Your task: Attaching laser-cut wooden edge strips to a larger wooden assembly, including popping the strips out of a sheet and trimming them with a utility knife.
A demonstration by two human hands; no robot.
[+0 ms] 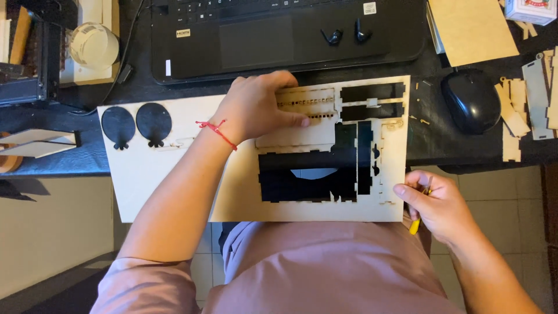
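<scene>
1. Your left hand (258, 107) lies palm-down on the laser-cut plywood sheet (174, 180), fingers spread and nearly flat. The fingertips (302, 121) press on a slotted panel (307, 100) that sits in the sheet's upper middle. The hand closes around nothing.
2. Your right hand (439, 203) pinches the sheet's lower right edge with thumb and forefinger. It also keeps a thin yellow tool (415, 225) tucked in the curled fingers; only the tool's end shows.
3. The sheet lies across the desk edge (58, 163) and your lap, just in front of the laptop (279, 35).
4. Judged from the dark openings (308, 174), most large parts are out already. Loose pieces (526, 104) lie beyond the mouse (471, 99).
5. The slotted panel and a few small parts remain in the sheet.
</scene>
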